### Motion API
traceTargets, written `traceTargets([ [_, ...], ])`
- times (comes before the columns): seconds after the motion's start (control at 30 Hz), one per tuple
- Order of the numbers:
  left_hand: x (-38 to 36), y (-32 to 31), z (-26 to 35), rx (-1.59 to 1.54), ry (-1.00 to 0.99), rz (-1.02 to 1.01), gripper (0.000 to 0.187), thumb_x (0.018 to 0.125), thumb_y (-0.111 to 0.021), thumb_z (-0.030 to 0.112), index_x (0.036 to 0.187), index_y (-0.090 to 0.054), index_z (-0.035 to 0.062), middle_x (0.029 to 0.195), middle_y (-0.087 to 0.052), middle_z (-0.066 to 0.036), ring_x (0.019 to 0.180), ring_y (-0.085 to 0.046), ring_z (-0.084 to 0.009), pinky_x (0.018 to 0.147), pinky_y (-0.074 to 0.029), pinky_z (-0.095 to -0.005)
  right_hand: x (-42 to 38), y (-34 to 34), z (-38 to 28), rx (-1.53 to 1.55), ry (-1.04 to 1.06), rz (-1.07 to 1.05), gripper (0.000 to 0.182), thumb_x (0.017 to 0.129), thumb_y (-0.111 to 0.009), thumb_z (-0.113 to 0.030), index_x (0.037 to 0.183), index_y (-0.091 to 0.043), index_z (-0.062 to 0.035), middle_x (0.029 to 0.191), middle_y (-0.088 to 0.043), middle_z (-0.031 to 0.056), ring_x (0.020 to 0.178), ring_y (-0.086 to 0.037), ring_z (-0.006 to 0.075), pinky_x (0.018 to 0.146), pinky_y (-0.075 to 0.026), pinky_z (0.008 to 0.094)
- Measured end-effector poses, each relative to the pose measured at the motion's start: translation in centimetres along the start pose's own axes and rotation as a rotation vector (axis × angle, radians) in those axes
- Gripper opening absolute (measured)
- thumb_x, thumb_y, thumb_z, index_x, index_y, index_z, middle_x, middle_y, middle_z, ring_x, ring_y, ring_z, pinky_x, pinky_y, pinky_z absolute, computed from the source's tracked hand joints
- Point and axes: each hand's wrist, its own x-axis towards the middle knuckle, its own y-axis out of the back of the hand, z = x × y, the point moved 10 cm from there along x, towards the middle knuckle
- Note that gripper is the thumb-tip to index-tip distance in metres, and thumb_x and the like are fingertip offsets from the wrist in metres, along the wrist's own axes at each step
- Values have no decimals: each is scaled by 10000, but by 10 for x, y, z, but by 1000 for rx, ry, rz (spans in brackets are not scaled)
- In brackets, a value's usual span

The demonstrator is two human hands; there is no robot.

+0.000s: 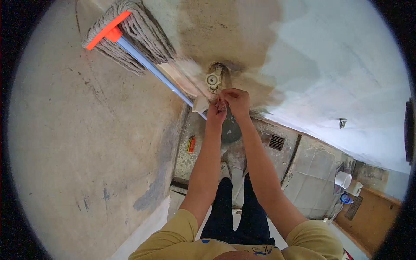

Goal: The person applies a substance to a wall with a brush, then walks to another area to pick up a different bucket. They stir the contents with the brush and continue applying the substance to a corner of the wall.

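Note:
Both of my hands meet just below an old, dirty white tap or valve point(212, 81) on the stained wall. My left hand point(218, 110) is turned palm-up with its fingers curled in. Beside and slightly above it, my right hand point(236, 102) bends at the wrist, its fingers drawn together in a pinch toward the left fingers. What lies between the fingertips I cannot tell. Under my forearms stands a dark round bucket point(230, 131), partly covered by them. A pale block-like piece point(200, 104) sits just left of my left hand.
A grey string mop point(151, 41) with an orange head and blue handle point(149, 66) leans at the upper left. An orange brush point(191, 144) lies on the floor, left of my arms. Right of them are a floor drain point(276, 142), a white pail point(342, 179) and bottles point(354, 188).

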Motion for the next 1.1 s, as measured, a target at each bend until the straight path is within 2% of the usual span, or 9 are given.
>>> traceTargets([
  [0.13,10,-14,-6,-132,89,-227,203,949,-426,130,796,-535,54,579,-417,22,456,-350,-76,362,-254,-193,3,13,-8,-91,56,8,120,811,-648,-40,891,-686,42,799,-696,101,719,-658,149,658,-516,262],
  [0.33,-4,-12,14,158,-224,91,193,945,-424,107,793,-528,52,574,-393,18,442,-306,-89,402,-268,-190,7,8,-2,-208,88,-14,139,811,-649,-54,908,-689,36,850,-704,105,811,-661,155,697,-510,279],
  [0.53,-23,-31,11,-29,-132,-269,241,961,-471,219,761,-499,88,580,-381,23,441,-277,-82,408,-261,-196,14,-22,63,171,-157,-65,157,809,-683,-79,935,-687,15,794,-675,74,708,-627,137,632,-497,263],
  [0.7,-100,0,2,-37,-321,258,334,962,-489,341,726,-455,108,597,-374,21,448,-282,-87,400,-270,-218,6,-86,83,522,-444,-213,173,811,-689,-77,916,-644,54,723,-616,50,622,-552,109,577,-469,239],
  [0.83,-152,43,7,83,-352,276,337,958,-492,362,732,-455,115,622,-396,10,470,-305,-87,401,-275,-226,21,-129,119,748,-563,-192,184,824,-676,-113,885,-597,42,734,-582,23,623,-534,156,583,-471,278],
  [0.9,-190,50,7,225,-419,384,321,951,-510,356,747,-464,112,622,-410,9,473,-322,-84,401,-273,-224,39,-106,129,127,-297,231,214,811,-672,-167,869,-560,6,754,-549,24,644,-519,177,605,-463,332],
  [0.93,-210,58,13,360,-484,493,307,944,-529,350,761,-472,109,622,-425,7,475,-339,-81,401,-271,-221,39,-106,125,132,-294,233,214,811,-672,-167,869,-560,6,754,-549,24,644,-519,177,605,-463,332],
  [1.03,-261,70,33,723,-543,756,333,920,-571,347,728,-474,93,602,-436,15,487,-371,-95,426,-278,-258,27,-108,103,107,-293,61,242,797,-654,-196,911,-550,-10,778,-561,70,701,-541,215,655,-459,374],
  [1.1,-286,62,54,991,-652,842,339,902,-593,331,696,-452,102,570,-409,12,466,-360,-88,413,-262,-268,11,-96,56,-615,-52,-188,442,773,-605,-109,1186,-482,-12,1050,-601,195,994,-565,350,862,-459,459],
])
